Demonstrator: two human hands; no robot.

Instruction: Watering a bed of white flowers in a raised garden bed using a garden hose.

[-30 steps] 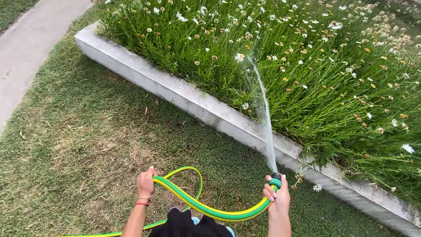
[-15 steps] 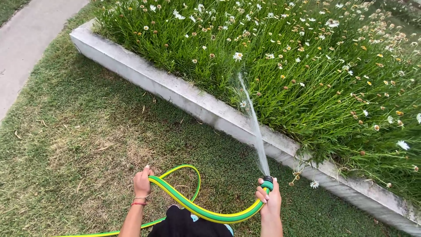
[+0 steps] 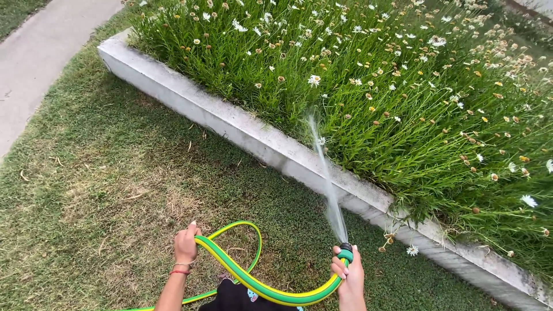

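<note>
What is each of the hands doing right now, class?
Left hand: closed around the green and yellow hose.
Right hand: closed around the hose's nozzle end, spraying water.

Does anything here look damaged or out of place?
Mostly tidy. The lawn has dry, brown patches left of the left hand, and the hose curls in a loop behind it. The right hand grips the nozzle end.

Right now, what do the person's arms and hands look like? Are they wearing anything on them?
Both forearms are bare, with no sleeves or gloves in view. The left hand has a thin red band around the wrist, with a second thin, pale band just above it. The right hand wears nothing that shows. The fingers have light-coloured nails.
</note>
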